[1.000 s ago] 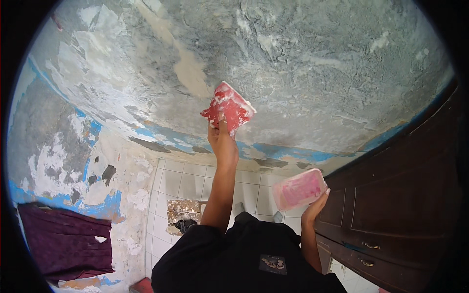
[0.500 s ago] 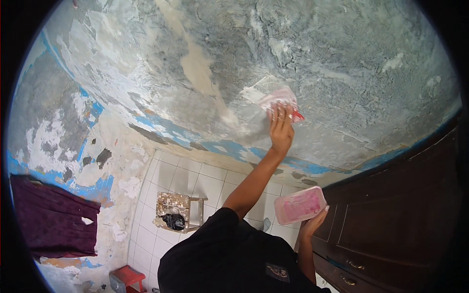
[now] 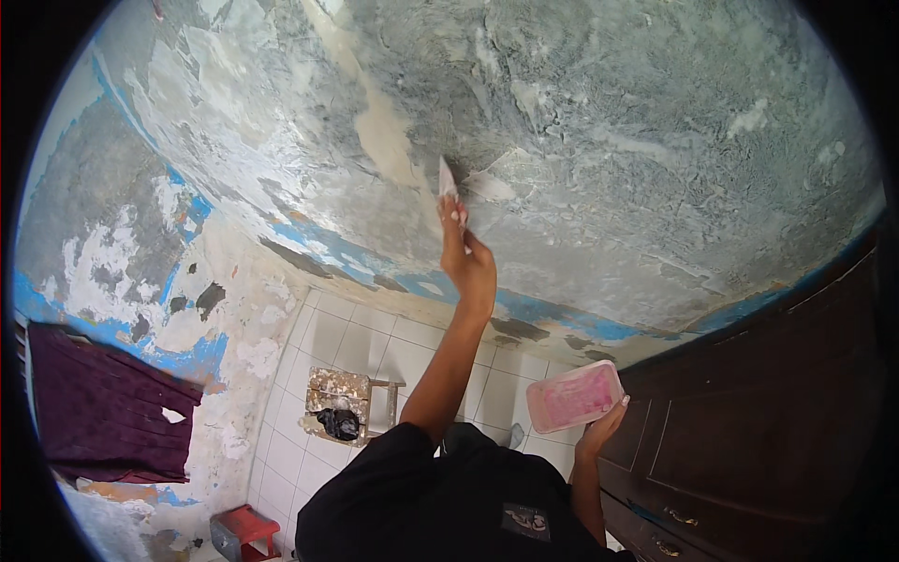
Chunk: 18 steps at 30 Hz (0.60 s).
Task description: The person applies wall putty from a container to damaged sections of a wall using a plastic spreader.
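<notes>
Pink-stained and thin, the scraper blade point(image 3: 447, 178) sits edge-on against the grey, patchy ceiling point(image 3: 655, 140), just above centre, beside a pale smear of fresh filler point(image 3: 492, 185) at its 3 o'clock. Our left hand point(image 3: 465, 258) is raised at arm's length and closed around the blade's lower end, fingers curled tight with the fingertips point(image 3: 456, 214) up near the blade.

We judge the scraper to be light and springy. It should flex under pressure, so the grip belongs low on the handle end, with a finger or two braced behind the blade to steer it. Wet filler could make it slippery.

Our right hand point(image 3: 599, 433) is down at about 4 o'clock from the centre. It cups the near corner of a shallow pink plastic tray point(image 3: 573, 395) from beneath, with its fingers wrapped over the rim. The tray looks light and slightly bendy. Its contents are probably soft and heavy for their size, so it wants support under the base and a level hold. We cannot tell how full it is.

A blue paint band point(image 3: 562, 314) runs below the ceiling. At 6 o'clock there is white wall tile point(image 3: 346, 342), at 3 to 4 o'clock a dark wooden cabinet point(image 3: 768, 421), at 8 o'clock a maroon cloth point(image 3: 103, 403), and at 7 o'clock a red stool point(image 3: 248, 529).
</notes>
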Available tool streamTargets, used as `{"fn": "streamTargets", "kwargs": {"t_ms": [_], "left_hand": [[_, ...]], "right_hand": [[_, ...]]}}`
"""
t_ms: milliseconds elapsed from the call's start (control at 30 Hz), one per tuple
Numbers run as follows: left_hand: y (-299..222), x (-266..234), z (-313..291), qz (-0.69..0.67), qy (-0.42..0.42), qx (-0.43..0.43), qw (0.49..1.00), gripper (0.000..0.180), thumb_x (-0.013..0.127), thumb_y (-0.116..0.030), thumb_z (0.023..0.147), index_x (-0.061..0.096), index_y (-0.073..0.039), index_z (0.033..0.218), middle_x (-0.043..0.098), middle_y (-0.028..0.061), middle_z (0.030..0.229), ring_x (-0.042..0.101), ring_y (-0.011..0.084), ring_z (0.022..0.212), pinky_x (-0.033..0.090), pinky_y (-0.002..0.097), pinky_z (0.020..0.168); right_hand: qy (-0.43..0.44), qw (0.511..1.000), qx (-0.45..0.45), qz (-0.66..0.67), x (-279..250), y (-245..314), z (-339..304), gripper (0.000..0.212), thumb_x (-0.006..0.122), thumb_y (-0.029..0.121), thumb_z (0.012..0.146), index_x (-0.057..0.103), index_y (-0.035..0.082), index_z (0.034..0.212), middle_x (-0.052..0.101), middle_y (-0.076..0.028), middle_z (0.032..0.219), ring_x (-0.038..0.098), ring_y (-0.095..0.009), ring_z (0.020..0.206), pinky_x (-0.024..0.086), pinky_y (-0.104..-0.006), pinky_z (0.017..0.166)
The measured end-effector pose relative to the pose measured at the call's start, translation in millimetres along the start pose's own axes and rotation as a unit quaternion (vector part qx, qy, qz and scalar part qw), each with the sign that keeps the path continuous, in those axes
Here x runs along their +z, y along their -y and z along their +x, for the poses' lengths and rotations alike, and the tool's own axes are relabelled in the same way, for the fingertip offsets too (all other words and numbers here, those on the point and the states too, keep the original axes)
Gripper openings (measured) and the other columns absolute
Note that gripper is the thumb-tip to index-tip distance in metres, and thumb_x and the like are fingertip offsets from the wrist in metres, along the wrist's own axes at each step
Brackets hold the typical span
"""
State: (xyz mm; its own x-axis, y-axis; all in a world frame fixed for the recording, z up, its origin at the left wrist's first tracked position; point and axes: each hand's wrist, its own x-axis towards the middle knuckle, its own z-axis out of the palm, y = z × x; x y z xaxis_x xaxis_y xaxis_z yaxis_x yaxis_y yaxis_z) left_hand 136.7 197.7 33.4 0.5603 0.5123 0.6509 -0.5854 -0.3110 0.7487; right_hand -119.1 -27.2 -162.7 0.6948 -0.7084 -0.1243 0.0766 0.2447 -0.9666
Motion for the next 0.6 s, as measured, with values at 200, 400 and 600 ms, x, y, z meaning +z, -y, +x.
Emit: {"fn": "streamTargets", "kwargs": {"t_ms": [200, 400, 600], "left_hand": [[37, 46, -60, 0.109, 0.098, 0.173, 0.974, 0.061, 0.045, 0.015, 0.081, 0.051, 0.004, 0.141, 0.049, 0.0244, 0.147, 0.045, 0.0447, 0.137, 0.036, 0.0487, 0.115], [24, 22, -87, 0.066, 0.244, 0.167, 0.953, 0.058, 0.046, 0.013, 0.081, 0.054, 0.004, 0.138, 0.056, 0.0253, 0.138, 0.048, 0.0471, 0.133, 0.040, 0.0499, 0.112], [33, 19, -15, 0.152, 0.051, 0.222, 0.962, 0.062, 0.053, 0.010, 0.077, 0.054, 0.001, 0.139, 0.051, 0.0202, 0.146, 0.041, 0.0455, 0.139, 0.036, 0.0539, 0.114]], "right_hand": [[0.014, 0.999, -0.012, -0.045, 21, 12, -1, 0.061, 0.036, 0.048, 0.108, 0.043, -0.002, 0.143, 0.048, -0.013, 0.141, 0.048, -0.023, 0.131, 0.036, -0.0353, 0.111], [0.002, 1.000, -0.009, -0.001, 14, 13, 2, 0.062, 0.036, 0.049, 0.108, 0.041, 0.000, 0.145, 0.046, -0.014, 0.144, 0.047, -0.024, 0.133, 0.035, -0.0365, 0.112], [-0.006, 1.000, 0.005, -0.006, -16, -8, 11, 0.065, 0.039, 0.052, 0.106, 0.039, 0.002, 0.147, 0.047, -0.014, 0.144, 0.048, -0.025, 0.132, 0.038, -0.0381, 0.111]]}}
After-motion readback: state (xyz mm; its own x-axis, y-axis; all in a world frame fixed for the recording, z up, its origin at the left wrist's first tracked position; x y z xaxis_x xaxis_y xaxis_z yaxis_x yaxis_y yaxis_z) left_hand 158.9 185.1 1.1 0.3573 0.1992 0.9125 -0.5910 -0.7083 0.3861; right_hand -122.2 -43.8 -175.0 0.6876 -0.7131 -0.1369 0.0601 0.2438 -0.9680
